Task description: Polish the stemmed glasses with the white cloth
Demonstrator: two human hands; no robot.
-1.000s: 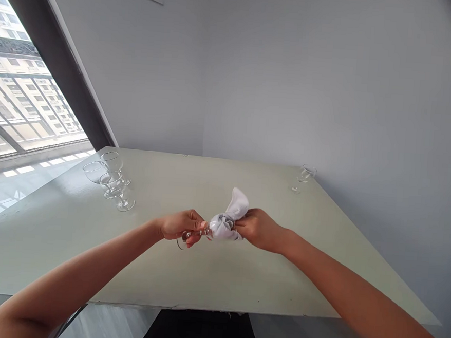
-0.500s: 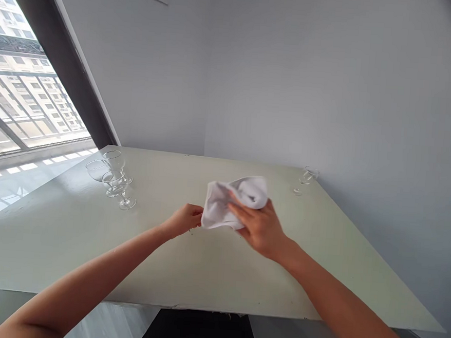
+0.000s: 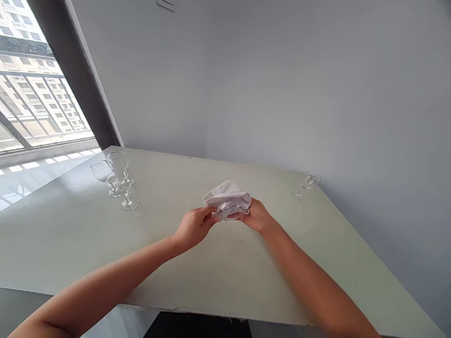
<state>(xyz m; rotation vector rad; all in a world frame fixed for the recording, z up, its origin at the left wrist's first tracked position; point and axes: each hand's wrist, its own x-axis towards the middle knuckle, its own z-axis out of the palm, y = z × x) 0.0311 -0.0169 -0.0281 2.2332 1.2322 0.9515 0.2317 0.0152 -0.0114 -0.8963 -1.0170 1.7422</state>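
Above the middle of the table, a clear stemmed glass (image 3: 232,208) lies tilted on its side, partly wrapped in a white cloth (image 3: 227,190). My left hand (image 3: 195,228) is closed on the stem end of the glass, its fingers pinched together. From the other side, my right hand (image 3: 256,215) grips the cloth and presses it around the bowl. Some of the right fingers are hidden behind cloth and glass.
Three clear stemmed glasses (image 3: 117,182) stand close together on the table's left side. Another stemmed glass (image 3: 308,182) stands near the far right edge. The pale table (image 3: 210,276) meets grey walls (image 3: 293,81) behind; a window (image 3: 26,83) is at left.
My right hand has brought the cloth down and left onto the glass, which now shows. My left hand has moved slightly right. The view has shifted a little.
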